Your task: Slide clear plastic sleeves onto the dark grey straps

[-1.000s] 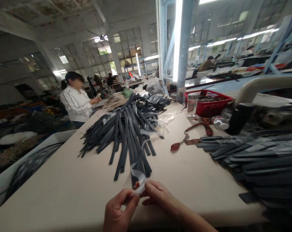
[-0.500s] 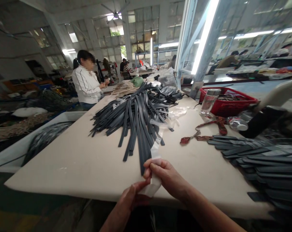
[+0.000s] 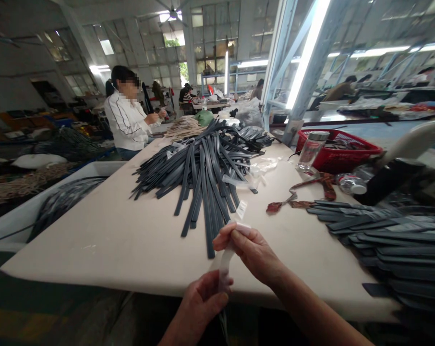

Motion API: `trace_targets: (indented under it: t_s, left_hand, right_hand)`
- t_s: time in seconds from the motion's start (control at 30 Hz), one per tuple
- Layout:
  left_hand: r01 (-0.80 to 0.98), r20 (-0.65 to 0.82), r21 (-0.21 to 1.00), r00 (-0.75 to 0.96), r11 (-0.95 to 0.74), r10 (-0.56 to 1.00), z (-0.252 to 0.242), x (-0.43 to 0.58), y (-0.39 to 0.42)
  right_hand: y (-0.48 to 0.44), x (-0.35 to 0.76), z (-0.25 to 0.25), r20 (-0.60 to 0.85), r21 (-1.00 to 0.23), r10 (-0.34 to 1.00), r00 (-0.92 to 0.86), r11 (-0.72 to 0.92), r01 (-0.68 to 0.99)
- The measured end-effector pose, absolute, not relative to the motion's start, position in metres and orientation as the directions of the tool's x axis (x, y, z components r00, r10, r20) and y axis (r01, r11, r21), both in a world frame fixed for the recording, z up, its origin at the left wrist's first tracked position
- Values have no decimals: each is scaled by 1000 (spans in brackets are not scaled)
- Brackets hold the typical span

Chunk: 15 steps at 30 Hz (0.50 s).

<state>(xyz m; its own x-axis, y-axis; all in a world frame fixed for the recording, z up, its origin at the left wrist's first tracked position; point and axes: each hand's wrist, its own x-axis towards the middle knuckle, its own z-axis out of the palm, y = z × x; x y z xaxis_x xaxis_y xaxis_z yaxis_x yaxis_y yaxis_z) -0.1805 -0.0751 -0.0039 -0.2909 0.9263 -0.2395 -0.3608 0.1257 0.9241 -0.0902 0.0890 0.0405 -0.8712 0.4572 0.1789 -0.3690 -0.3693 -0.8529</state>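
Beige, smooth-topped work table [image 3: 105,240] fills the view, and you stand at its near edge; keep your work over this bare stretch. Dark grey flat leather-like straps lie in a fanned heap [image 3: 203,168] at the table's middle, with a second, flatter stack of dark straps [image 3: 393,235] to your right; both are near but apart from your hands. Your right hand [image 3: 251,250] pinches the upper end of a thin translucent plastic strip [image 3: 225,262] between thumb and fingertips; your left hand [image 3: 203,302] pinches its lower end just off the table edge; the strip hangs nearly upright between them. Judged from this, keep both pinches close to the ends and pull evenly, so the strip stays flat and does not twist or tear.
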Motion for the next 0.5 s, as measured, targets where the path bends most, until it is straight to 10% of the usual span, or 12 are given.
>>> trace_targets:
  t_s: [0.5]
  left_hand:
    - [30,-377,923,-114,383,919,12,-187,-80]
  right_hand:
    - [87,-92,39,188,-853,374,-908,-396,-339]
